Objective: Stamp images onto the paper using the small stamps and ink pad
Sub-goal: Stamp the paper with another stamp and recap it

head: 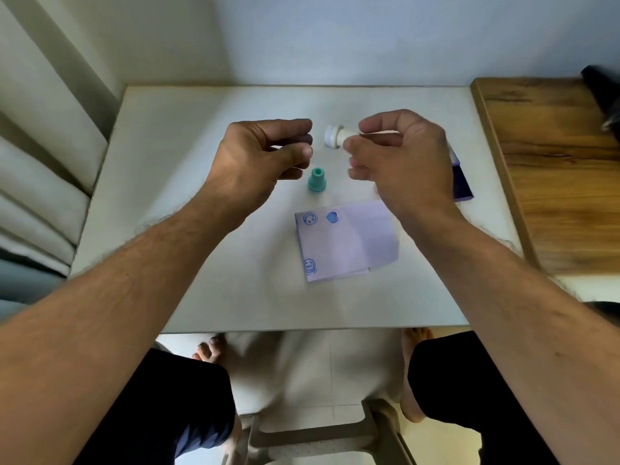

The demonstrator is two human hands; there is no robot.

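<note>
Pinched between thumb and fingertips, the right hand (399, 156) carries a small white plastic stamp (335, 136) on its side above the far half of the white counter (201, 263), its round face turned left toward the left hand (265, 156), probably so the face can be checked or handled before the next print. The left hand's grip is loosely curled and empty, fingertips just short of the stamp face. A small teal plastic stamp (316, 179) stands upright on the counter between the two hands, set aside within easy reach. Nearer, the folded pale lilac sheet of paper (352, 243) lies flat with three blue prints along its left part, room remaining to the right. The dark blue ink pad (461, 182) sits at the right, mostly hidden behind the right hand, so whether it lies open cannot be told. Motion blur softens the white stamp's face; its design is unreadable.
</note>
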